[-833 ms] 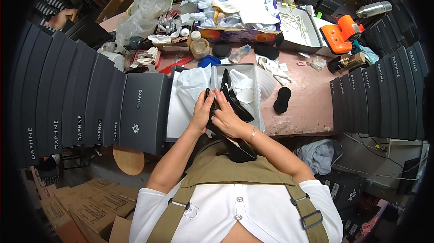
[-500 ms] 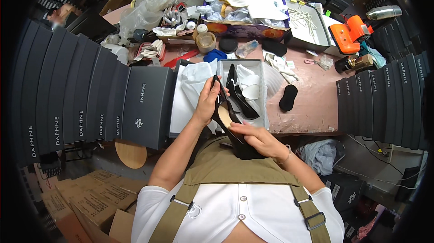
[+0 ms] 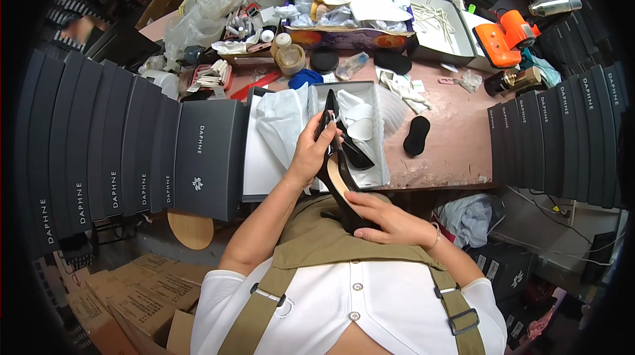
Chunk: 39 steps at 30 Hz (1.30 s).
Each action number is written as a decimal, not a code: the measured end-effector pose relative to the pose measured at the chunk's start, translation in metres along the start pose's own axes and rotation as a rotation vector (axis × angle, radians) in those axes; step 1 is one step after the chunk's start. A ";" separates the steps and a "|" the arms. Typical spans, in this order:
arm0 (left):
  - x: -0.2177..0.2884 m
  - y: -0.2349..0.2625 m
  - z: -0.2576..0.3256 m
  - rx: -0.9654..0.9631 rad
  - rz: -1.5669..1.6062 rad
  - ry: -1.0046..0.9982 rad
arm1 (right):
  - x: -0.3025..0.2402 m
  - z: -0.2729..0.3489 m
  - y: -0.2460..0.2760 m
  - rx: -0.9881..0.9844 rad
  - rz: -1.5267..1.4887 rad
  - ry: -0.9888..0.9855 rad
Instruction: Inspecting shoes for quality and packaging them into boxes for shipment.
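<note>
A glossy black pump (image 3: 338,175) with a beige insole is held in front of my body, toe pointing away, heel end near my apron. My left hand (image 3: 309,155) is wrapped round its toe part, thumb on top. At the heel end, my right hand (image 3: 393,219) grips the back of the pump, fingertips at the inner edge of the insole and thumb lower down. Beyond them stands an open grey shoe box (image 3: 385,140), where a second black pump (image 3: 360,158) lies beside white packing paper (image 3: 359,114). My left hand partly covers that second pump.
White tissue (image 3: 281,117) lies in the box part on the left. A black insole-shaped pad (image 3: 416,135) rests on the pink table (image 3: 456,150). Stacked dark shoe boxes (image 3: 208,157) wall both sides. Farther back are a paper-filled carton (image 3: 350,38), a tape roll (image 3: 290,61) and an orange device (image 3: 499,44).
The pump has tilted, its heel end nearer my apron. My right hand has slid back along the insole toward the heel, its fingers straighter. The whole view has shifted slightly.
</note>
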<state>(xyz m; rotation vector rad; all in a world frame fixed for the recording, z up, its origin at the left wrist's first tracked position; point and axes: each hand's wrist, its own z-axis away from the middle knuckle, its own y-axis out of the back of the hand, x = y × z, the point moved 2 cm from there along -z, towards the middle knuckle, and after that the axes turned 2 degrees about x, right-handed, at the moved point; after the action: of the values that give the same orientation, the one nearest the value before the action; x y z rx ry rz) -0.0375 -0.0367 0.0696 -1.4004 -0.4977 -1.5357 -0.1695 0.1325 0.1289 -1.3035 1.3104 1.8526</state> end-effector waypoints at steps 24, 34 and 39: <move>-0.032 0.010 0.046 0.186 0.692 0.439 | 0.182 -0.119 0.052 0.382 1.106 -0.203; -0.064 0.008 0.047 0.269 0.734 0.309 | 0.058 -0.106 -0.030 0.217 0.426 0.059; -0.065 -0.012 0.044 0.249 0.622 0.305 | 0.066 -0.128 -0.009 0.515 0.294 -0.009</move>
<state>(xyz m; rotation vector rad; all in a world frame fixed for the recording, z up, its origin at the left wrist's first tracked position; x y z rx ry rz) -0.0322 0.0282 0.0246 -0.9763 -0.0452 -1.1011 -0.1365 0.0125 0.0567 -0.8642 1.8957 1.5357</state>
